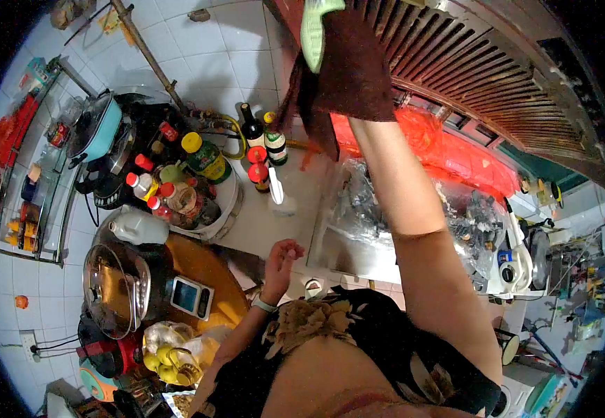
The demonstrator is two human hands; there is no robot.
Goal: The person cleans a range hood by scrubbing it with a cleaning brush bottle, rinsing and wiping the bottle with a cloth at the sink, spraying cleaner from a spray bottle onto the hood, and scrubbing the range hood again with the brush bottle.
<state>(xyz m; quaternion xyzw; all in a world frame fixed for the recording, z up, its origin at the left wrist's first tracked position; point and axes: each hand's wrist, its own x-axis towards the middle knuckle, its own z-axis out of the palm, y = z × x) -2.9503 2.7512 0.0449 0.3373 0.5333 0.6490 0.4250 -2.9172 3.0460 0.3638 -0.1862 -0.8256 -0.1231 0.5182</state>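
My right arm reaches up and forward to the range hood. A dark brown cloth (354, 70) drapes over my right hand, so the fingers are hidden; the cloth stays up with the hand near the hood's slatted grille (469, 63). By the cloth, at the top edge, is a pale green handle-like thing (313, 38); what it belongs to is cut off. My left hand (283, 266) hangs low in front of my body, its fingers loosely bent and apart, with nothing in them. The hand is beside the counter's front edge, not touching the bottles behind it.
Sauce bottles crowd a white round tub (229, 209); more bottles (252, 125) stand at the wall. Clear plastic sheeting (358, 202) and red plastic (469, 160) cover the area below the hood. Left is a wooden table (212, 272) with a glass-lidded pot (111, 292) and scale (191, 298).
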